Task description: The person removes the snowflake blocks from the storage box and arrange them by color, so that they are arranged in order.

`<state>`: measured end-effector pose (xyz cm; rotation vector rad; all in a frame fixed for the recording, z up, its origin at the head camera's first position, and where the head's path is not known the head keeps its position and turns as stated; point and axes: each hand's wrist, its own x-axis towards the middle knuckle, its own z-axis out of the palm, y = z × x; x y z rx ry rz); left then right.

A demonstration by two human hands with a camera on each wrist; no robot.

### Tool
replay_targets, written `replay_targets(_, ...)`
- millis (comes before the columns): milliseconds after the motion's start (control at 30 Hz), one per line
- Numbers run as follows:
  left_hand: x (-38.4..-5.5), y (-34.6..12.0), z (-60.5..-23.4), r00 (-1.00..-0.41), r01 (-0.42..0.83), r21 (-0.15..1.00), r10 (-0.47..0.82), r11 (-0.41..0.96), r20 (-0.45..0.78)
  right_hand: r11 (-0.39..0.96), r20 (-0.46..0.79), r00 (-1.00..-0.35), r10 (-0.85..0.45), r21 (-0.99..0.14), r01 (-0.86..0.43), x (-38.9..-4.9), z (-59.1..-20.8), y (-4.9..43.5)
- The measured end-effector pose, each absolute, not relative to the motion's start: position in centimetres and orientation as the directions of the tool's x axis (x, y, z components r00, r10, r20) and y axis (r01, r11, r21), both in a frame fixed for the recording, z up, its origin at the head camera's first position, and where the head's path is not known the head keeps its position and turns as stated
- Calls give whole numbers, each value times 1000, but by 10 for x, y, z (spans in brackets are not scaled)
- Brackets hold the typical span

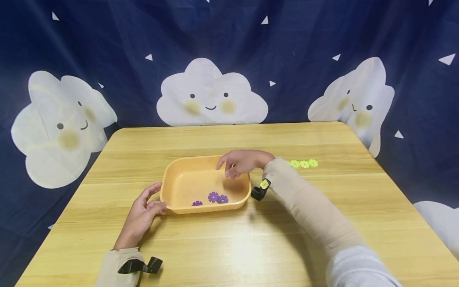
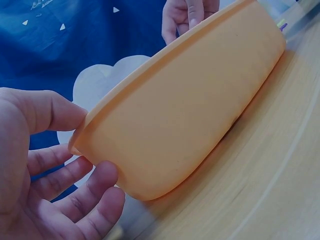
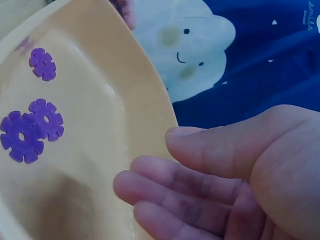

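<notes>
An orange plastic basin (image 1: 204,162) sits on the table, with purple flower-shaped interlocking discs (image 1: 213,196) lying on its floor near the front wall. Two of these discs overlap, as the right wrist view also shows. At the basin's left front corner my left hand (image 1: 143,211) holds the rim, its thumb and fingers against the outside. My right hand (image 1: 242,162) hovers over the basin's right back part. Its fingers are loosely bent, and in the right wrist view nothing shows between thumb and fingertips.
Beyond my right wrist, a row of yellow-green flower discs (image 1: 304,164) lies on the wooden table (image 1: 322,139), partly hidden by my sleeve. A dark blue curtain (image 1: 222,32) with clouds hangs behind the table. Black straps with mounts (image 1: 261,190) sit on both wrists.
</notes>
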<state>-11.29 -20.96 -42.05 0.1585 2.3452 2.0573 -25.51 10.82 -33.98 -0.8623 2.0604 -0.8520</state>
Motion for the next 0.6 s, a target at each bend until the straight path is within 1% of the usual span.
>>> replay_targets(167, -112, -210, -420, -995, 64, 989, 86, 136, 53, 586, -442, -463, -768, -777, -231, -258, -342, 96)
replay_targets(333, -112, -210, -420, -996, 59, 987, 82, 150, 47, 602, -507, -399, -764, -783, -158, -259, -348, 83)
replay_targets(500, -112, -210, -419, -995, 58, 987, 86, 152, 45, 633, -557, -341, -757, -753, -177, -257, -354, 70)
replay_targets(600, -112, -210, -419, -995, 60, 987, 87, 151, 47, 657, -594, -315, -740, -740, -148, -256, -356, 63)
